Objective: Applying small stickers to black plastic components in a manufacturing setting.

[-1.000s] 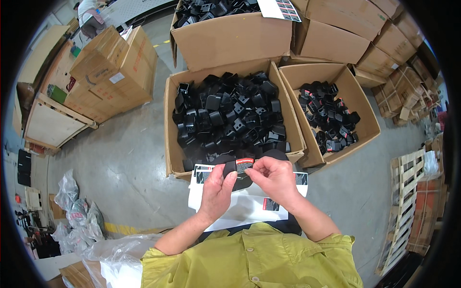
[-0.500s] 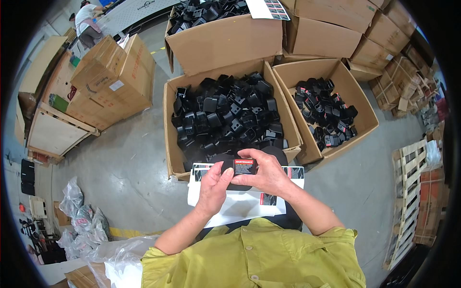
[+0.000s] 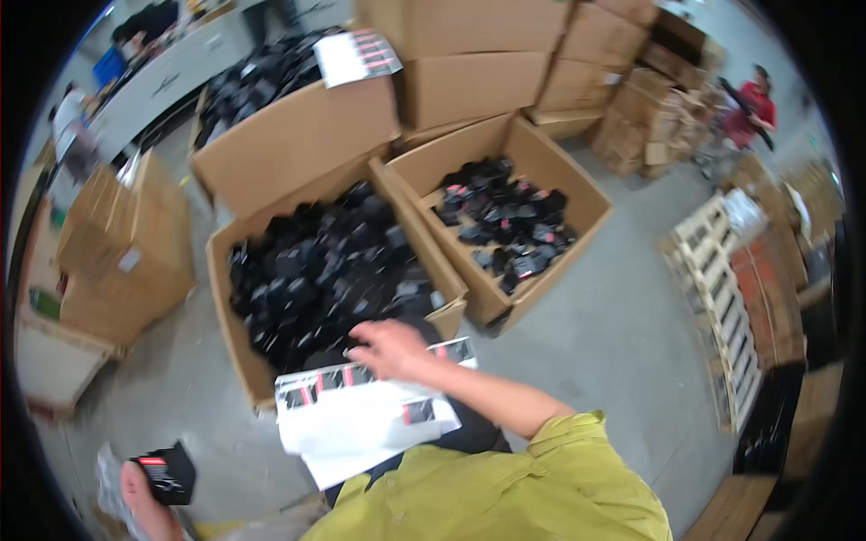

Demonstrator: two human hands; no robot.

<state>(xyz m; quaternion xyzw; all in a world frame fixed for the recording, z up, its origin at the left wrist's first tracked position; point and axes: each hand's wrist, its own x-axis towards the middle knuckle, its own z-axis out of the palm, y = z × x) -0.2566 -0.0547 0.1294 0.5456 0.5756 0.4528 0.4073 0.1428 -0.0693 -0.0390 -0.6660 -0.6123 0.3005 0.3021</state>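
Observation:
At the lower left, my left hand (image 3: 152,509) grips a black plastic part (image 3: 169,472) with a red-and-black label on it, held well away from my body. My right hand (image 3: 393,350) is over the far edge of a white label sheet (image 3: 361,431), thumb and fingers apart; nothing shows between them, though motion blurs it. Several black-and-red labels are left on the sheet, which rests across my lap. Right beyond that hand stands a large cardboard box (image 3: 236,352) heaped with black plastic parts (image 3: 325,270).
A second cardboard box (image 3: 550,257) to the right contains black parts with red labels (image 3: 505,216). Another sheet (image 3: 358,56) lies on a box behind. Stacked cartons (image 3: 487,86) rise at the back. A wooden pallet (image 3: 717,298) leans at right. Other people are far off.
My left hand has carried the labelled black part from in front of me out to the lower left. My right hand has let go of it. The view has swung right.

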